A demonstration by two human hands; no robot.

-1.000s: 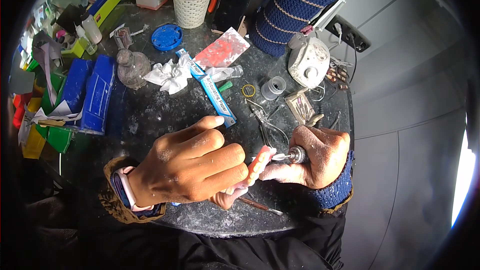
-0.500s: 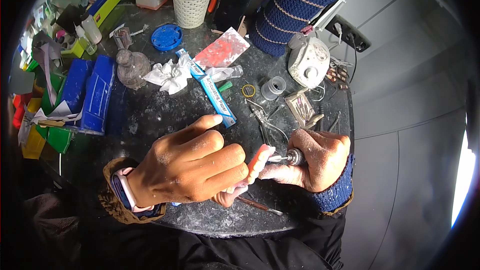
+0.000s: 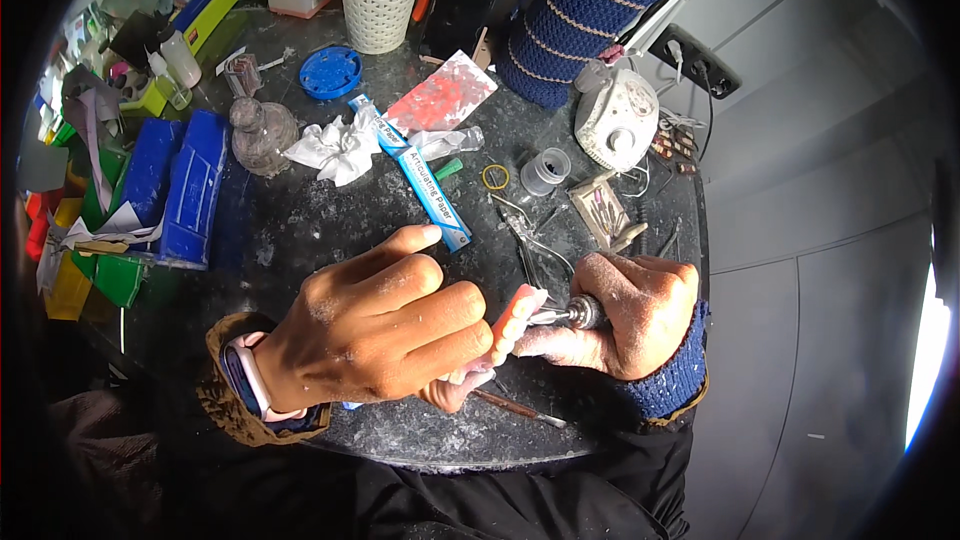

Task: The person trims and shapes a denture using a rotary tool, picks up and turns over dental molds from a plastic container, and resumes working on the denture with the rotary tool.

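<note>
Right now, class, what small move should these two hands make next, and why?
Perhaps the right hand should ease the handpiece lightly along the denture: the left hand grips the denture, and the bit points at its side, at or very near contact.

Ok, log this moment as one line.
left hand: holds denture | right hand: grips rotary handpiece, bit at denture | bench: crumpled white tissue
</note>
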